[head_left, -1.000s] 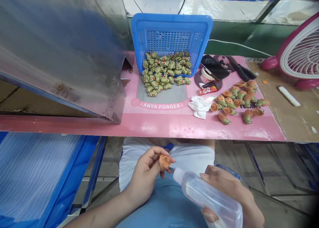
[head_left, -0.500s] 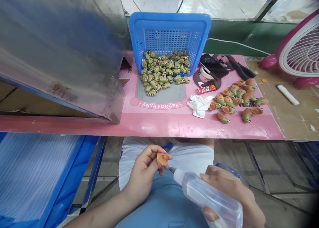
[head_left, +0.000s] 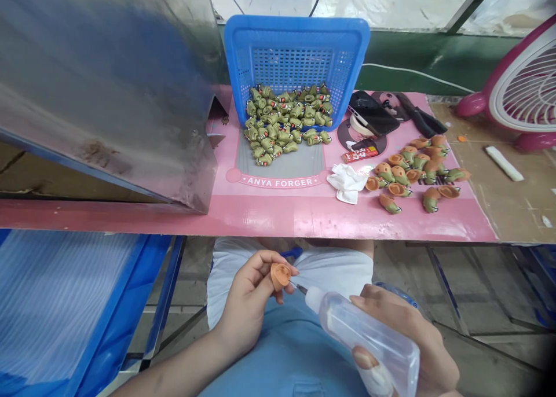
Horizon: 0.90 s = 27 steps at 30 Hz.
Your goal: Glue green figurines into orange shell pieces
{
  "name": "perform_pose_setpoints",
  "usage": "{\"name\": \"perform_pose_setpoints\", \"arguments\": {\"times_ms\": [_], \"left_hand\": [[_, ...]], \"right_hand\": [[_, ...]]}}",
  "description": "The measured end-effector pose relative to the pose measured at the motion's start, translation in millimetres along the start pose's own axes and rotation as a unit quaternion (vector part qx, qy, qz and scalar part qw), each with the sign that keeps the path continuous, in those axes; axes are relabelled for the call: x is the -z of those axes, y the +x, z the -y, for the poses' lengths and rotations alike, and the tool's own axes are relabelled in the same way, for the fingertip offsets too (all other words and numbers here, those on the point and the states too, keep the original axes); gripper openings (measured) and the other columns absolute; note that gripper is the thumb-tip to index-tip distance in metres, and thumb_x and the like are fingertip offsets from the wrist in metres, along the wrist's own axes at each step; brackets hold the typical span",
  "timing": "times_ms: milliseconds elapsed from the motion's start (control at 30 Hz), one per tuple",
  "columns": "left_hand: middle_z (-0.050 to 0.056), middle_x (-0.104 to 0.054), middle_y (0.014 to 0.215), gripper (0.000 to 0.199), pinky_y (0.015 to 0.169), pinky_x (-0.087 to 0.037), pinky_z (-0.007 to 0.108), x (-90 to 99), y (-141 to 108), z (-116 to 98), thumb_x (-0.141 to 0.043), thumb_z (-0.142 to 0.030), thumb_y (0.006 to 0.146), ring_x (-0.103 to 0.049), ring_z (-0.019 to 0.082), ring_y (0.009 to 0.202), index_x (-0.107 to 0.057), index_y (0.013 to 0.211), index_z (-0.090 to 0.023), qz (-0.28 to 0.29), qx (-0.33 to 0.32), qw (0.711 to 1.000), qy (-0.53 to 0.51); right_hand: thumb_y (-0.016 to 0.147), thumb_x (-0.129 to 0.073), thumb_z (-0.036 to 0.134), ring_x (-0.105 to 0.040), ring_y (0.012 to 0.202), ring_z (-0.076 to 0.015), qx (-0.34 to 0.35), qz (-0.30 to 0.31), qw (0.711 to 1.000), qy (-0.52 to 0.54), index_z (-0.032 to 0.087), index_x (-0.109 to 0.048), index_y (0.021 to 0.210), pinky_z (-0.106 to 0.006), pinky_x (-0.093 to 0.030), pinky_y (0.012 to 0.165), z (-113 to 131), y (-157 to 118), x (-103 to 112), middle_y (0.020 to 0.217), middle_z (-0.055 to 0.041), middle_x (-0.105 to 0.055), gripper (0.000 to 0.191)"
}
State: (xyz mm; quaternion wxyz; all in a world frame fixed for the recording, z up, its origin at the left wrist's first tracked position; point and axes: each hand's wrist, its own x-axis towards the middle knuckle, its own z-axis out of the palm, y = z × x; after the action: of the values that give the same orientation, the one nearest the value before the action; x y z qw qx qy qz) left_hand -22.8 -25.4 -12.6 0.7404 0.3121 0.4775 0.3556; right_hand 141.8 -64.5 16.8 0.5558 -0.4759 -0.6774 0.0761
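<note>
My left hand (head_left: 248, 304) pinches a small hollow orange-brown moulded piece (head_left: 281, 276) between thumb and fingers, with its open cup facing me. My right hand (head_left: 406, 333) grips a clear plastic squeeze bottle (head_left: 362, 333) around its body. The bottle's thin metal needle tip (head_left: 299, 289) points at the piece from the right, very close to it. I cannot tell whether the tip touches the piece. Both hands are held above my lap, below the front edge of the pink-covered table (head_left: 269, 217).
A blue plastic basket (head_left: 295, 52) on the table holds a heap of olive-green moulded figures (head_left: 282, 122). To the right lie several orange-and-green pieces (head_left: 412, 174), a white tissue (head_left: 347, 183) and a phone (head_left: 373, 119). A steel sheet (head_left: 104, 96) slants over the left side.
The left hand and the piece have shifted slightly left, and the bottle's needle tip has followed. The view has tilted a little, so the table sits slightly higher in the frame.
</note>
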Motion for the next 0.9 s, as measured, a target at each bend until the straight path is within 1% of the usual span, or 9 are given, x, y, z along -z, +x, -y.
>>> {"name": "perform_pose_setpoints", "arguments": {"times_ms": [133,267,367,467,667,800,900], "left_hand": [[0.002,-0.061,0.078,0.003,0.050,-0.039,0.018,0.6,1.2,1.2,-0.055,-0.017,0.080,-0.056,0.008,0.059,-0.054,0.082,-0.016,0.007,0.009,1.000,-0.006],[0.001,-0.061,0.079,0.002,0.050,-0.039,0.018,1.9,1.1,2.9,-0.053,-0.016,0.081,-0.056,0.008,0.061,-0.054,0.083,-0.017,0.015,0.018,1.000,-0.002],[0.001,-0.062,0.078,0.003,0.050,-0.039,0.018,2.3,0.0,3.5,-0.052,-0.015,0.081,-0.056,0.009,0.060,-0.054,0.083,-0.017,0.018,0.021,1.000,0.001],[0.001,-0.062,0.077,0.004,0.050,-0.040,0.018,2.6,-0.5,4.3,-0.051,-0.014,0.081,-0.056,0.009,0.060,-0.053,0.083,-0.017,0.022,0.023,0.999,0.000],[0.001,-0.062,0.079,0.004,0.051,-0.039,0.019,4.0,-0.4,7.6,-0.050,-0.014,0.082,-0.055,0.009,0.061,-0.053,0.084,-0.017,0.043,0.021,0.999,0.009],[0.001,-0.063,0.080,0.007,0.051,-0.039,0.018,4.2,0.2,9.6,-0.049,-0.012,0.082,-0.054,0.009,0.061,-0.054,0.084,-0.017,0.052,0.015,0.998,0.015],[0.001,-0.063,0.080,0.007,0.050,-0.039,0.018,3.9,1.3,10.4,-0.049,-0.013,0.082,-0.054,0.008,0.061,-0.054,0.084,-0.017,0.052,0.014,0.998,0.018]], "right_hand": [[0.080,-0.052,0.022,-0.053,0.051,-0.0178,0.005,-0.016,1.000,-0.018,0.010,-0.056,0.091,-0.031,-0.040,0.038,1.7,1.2,-0.7,0.060,-0.0032,-0.052,0.017],[0.080,-0.052,0.021,-0.054,0.053,-0.0177,0.006,-0.019,1.000,-0.016,0.010,-0.056,0.092,-0.031,-0.041,0.039,1.1,0.4,-1.9,0.061,-0.0029,-0.053,0.017],[0.080,-0.053,0.019,-0.055,0.058,-0.0177,0.010,-0.024,1.000,-0.001,0.007,-0.056,0.095,-0.032,-0.044,0.043,0.1,-0.3,-2.6,0.067,-0.0041,-0.055,0.019],[0.080,-0.053,0.016,-0.055,0.059,-0.0161,0.020,-0.026,0.999,0.004,0.006,-0.056,0.095,-0.031,-0.044,0.045,-0.2,1.1,-3.1,0.073,-0.0052,-0.057,0.018],[0.081,-0.053,0.019,-0.050,0.049,-0.0137,0.012,-0.027,1.000,-0.002,0.008,-0.056,0.095,-0.029,-0.038,0.037,1.4,3.4,-4.8,0.064,-0.0026,-0.053,0.018],[0.081,-0.054,0.020,-0.048,0.046,-0.0138,0.003,-0.028,1.000,-0.009,0.009,-0.057,0.093,-0.028,-0.035,0.035,2.8,1.8,-5.3,0.056,0.0000,-0.046,0.017],[0.080,-0.054,0.019,-0.049,0.049,-0.0141,0.010,-0.022,1.000,-0.019,0.008,-0.057,0.094,-0.028,-0.037,0.037,2.2,1.0,-4.7,0.061,-0.0017,-0.050,0.019]]}}
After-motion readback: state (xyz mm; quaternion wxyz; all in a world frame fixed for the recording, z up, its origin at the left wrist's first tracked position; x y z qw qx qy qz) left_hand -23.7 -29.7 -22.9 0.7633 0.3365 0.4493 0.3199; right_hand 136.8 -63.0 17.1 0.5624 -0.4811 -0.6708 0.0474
